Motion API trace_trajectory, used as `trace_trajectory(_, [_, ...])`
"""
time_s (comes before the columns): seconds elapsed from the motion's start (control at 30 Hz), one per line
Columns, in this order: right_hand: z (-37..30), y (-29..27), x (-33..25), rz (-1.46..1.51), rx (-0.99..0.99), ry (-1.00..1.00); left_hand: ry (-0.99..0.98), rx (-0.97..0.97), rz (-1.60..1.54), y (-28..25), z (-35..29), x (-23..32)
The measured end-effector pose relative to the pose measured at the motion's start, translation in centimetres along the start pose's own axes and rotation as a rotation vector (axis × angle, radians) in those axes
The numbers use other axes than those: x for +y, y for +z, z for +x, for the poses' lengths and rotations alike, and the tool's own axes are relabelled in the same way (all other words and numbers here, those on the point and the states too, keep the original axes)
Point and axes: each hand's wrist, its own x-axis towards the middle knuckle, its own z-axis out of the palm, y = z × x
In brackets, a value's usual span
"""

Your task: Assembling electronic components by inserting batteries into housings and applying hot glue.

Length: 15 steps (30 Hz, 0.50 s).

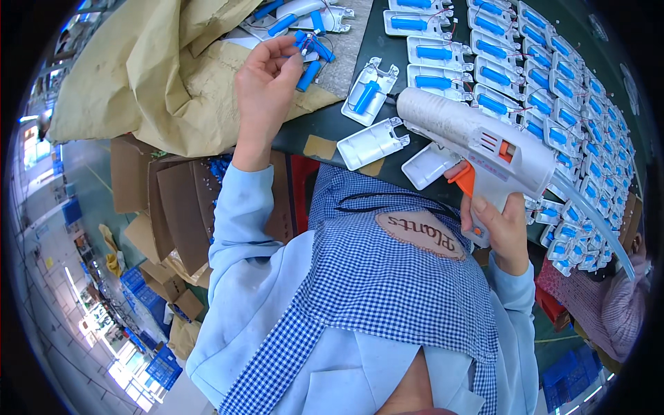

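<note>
Starting at the white shell [374,73] on the dark green table [321,124], cradling a blue cell [366,97] along its length, lying ahead of the checked apron [387,297] and between the two hands, running its long axis away from the body with a slight lean rightward at the notched far end. Facing that axis from the right, nearly crosswise, with the dark nozzle [391,99] of the white glue gun [477,138]; pointing leftward at the shell, sitting right by its edge, but not showing clearly enough to tell contact from a slight gap. Gripping the gun by its handle in the right hand [494,221], wrapping fingers around it with one at the orange trigger [465,181]; standing back and to the right of the shell, spanning the space between only by the gun's body. Resting nearer, of the two, with the left hand [266,79], hanging to the left of the shell beside the loose blue cells [308,76]; holding thumb and fingertips close together by thin wires, not revealing enough to tell a pinch from a mere touch. Taking in, farther out, bare white shells [373,144] toward the body, rows of filled shells [491,75] rightward, and crumpled brown paper [152,76] leftward.
</note>
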Motion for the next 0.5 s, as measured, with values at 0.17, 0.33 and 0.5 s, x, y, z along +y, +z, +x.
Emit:
trace_trajectory(0.17, [0.1,-0.1,0.1,-0.011,0.006,0.006,-0.019,-0.059,-0.042,0.3,-0.2,0.8])
trace_trajectory(0.33, [0.1,0.0,0.1,-0.010,0.002,-0.023,0.180,0.046,0.390,0.2,0.1,-0.2])
trace_trajectory(0.5, [0.2,-0.2,0.1,-0.010,0.005,0.005,0.013,0.011,0.299,0.3,0.3,0.3])
